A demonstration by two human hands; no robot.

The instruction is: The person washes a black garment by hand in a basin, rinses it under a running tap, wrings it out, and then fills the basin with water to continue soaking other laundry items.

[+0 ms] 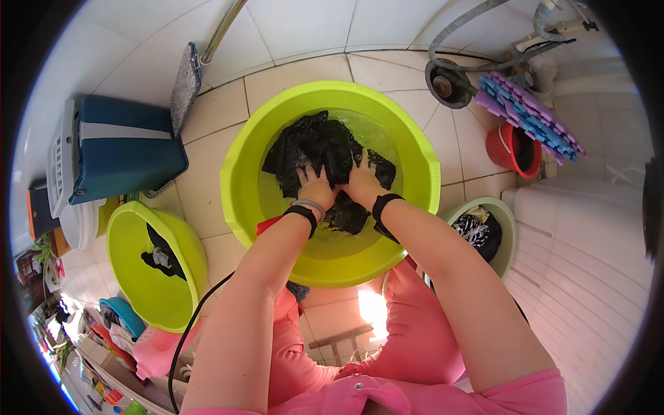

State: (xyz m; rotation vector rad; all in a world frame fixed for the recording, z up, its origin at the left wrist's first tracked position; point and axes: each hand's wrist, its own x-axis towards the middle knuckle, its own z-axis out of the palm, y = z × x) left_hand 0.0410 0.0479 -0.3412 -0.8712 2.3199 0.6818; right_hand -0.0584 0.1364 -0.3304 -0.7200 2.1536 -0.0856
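Note:
Before me on the tiled floor stands a large yellow-green plastic basin [332,92] with water in it. A wet black garment [303,140] lies bunched in the water, partly sunk. My left hand [315,188] presses on its near side, fingers spread. Close beside it, my right hand [364,179] rests on the cloth with fingers pointing away from me. The thumbs nearly meet. Whether either hand pinches a fold of the cloth cannot be seen. A bit of red cloth [268,225] shows at the basin's left inner wall, behind my left wrist.
At left, a second yellow-green basin [150,306] holds dark cloth, below a blue bin [127,150]. A flat mop [185,85] leans on the wall. At right are a pale green bucket [509,233] of clothes, a red bucket [500,148], foam mats [529,114] and a drain hose [441,39].

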